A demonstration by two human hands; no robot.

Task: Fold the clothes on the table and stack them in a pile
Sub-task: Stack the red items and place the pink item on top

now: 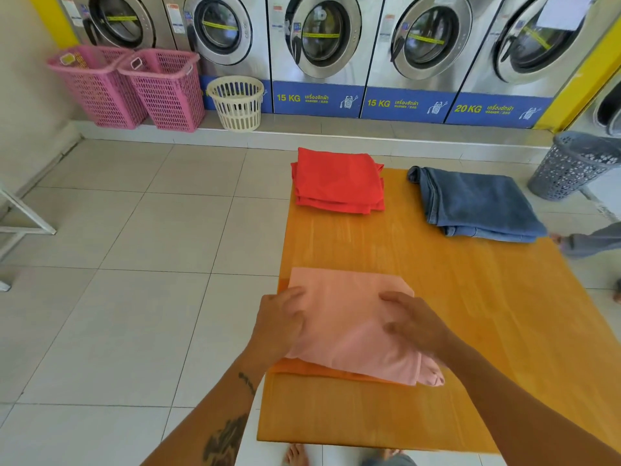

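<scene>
A folded pink garment (349, 317) lies at the near left of the orange table (470, 314), on top of an orange folded piece (302, 366) whose edge shows beneath it. My left hand (280, 322) grips the pink garment's left edge, fingers curled on the cloth. My right hand (413, 322) rests flat on its right side, fingers spread. A folded red garment (337, 181) sits at the far left corner of the table. Folded blue jeans (477, 203) lie at the far right.
Two pink laundry baskets (127, 87) and a cream basket (237, 102) stand by the row of washing machines (319, 38). A grey basket (571, 166) stands at the right. Another person's foot and trouser leg (584, 242) show beyond the table's right edge. My bare feet (295, 455) are below the table.
</scene>
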